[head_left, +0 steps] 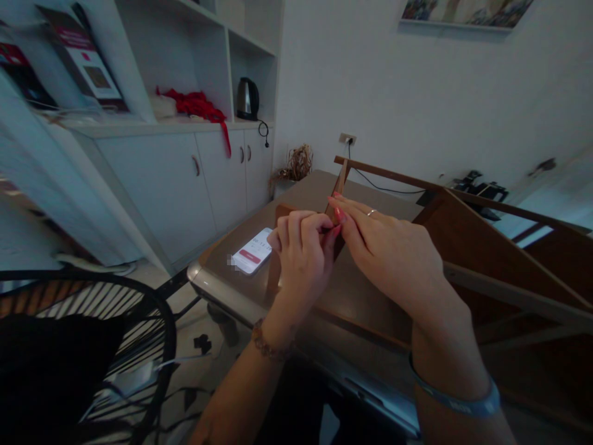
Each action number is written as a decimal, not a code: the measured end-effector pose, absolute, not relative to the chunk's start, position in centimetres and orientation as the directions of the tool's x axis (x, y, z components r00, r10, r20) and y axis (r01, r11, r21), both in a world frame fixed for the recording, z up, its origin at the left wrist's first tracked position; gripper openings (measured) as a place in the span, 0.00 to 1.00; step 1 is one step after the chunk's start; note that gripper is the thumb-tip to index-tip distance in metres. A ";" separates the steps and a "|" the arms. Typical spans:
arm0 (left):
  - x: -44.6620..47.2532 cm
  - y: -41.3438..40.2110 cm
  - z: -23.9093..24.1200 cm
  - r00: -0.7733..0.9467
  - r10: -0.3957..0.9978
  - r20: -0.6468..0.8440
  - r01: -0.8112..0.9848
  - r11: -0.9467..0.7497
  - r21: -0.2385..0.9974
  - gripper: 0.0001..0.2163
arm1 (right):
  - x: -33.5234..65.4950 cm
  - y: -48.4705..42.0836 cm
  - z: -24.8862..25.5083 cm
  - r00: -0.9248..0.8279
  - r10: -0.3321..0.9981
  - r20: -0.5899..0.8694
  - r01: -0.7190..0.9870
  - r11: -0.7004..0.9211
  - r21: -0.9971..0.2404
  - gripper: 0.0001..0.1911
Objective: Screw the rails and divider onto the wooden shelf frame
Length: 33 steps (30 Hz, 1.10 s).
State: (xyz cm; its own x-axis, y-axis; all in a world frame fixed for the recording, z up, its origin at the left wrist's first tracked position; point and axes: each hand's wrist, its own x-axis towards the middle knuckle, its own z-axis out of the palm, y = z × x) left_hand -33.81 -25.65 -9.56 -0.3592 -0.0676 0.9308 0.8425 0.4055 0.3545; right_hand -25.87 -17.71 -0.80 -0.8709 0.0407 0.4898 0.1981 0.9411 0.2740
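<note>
My left hand [303, 250] is curled into a fist at the corner of a brown wooden frame [467, 238] lying on the table [296, 198]. Its fingers pinch something small that I cannot make out. My right hand [386, 250] lies flat over the same corner, its fingertips touching the left hand's fingers and the wooden post [340, 185]. A ring shows on one right finger. Both wrists wear bands.
A lit phone [254, 252] lies on the table left of my hands. A black wire chair [92, 334] stands at lower left. White cabinets [185, 179] with a kettle [247, 99] and red cloth [197, 105] line the back left. A cable runs from a wall socket [347, 138].
</note>
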 end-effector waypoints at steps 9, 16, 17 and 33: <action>-34.4 -26.0 -10.6 -0.267 -0.012 0.964 0.828 0.508 0.236 0.08 | -25.9 -17.8 -1.0 -0.859 0.047 0.509 0.219 0.933 0.284 0.20; -35.1 -27.2 -9.5 -0.216 0.163 0.963 0.801 0.593 0.080 0.06 | -25.9 -17.9 -1.1 -0.850 0.045 0.525 0.229 0.929 0.291 0.20; -35.3 -27.3 -9.5 -0.207 0.176 0.962 0.796 0.602 0.061 0.06 | -25.9 -17.8 -1.1 -0.849 0.044 0.526 0.230 0.928 0.294 0.20; -37.6 -27.8 -8.9 0.158 0.147 0.976 0.800 0.561 -0.214 0.04 | -25.9 -17.7 -1.2 -0.844 0.041 0.535 0.235 0.925 0.299 0.19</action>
State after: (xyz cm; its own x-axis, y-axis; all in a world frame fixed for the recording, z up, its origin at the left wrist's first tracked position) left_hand -37.58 -27.76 -8.87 0.1578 0.1468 0.9765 0.7997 0.5611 -0.2136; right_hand -25.93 -17.67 -1.16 -0.8436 0.0413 0.5353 0.2351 0.9248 0.2992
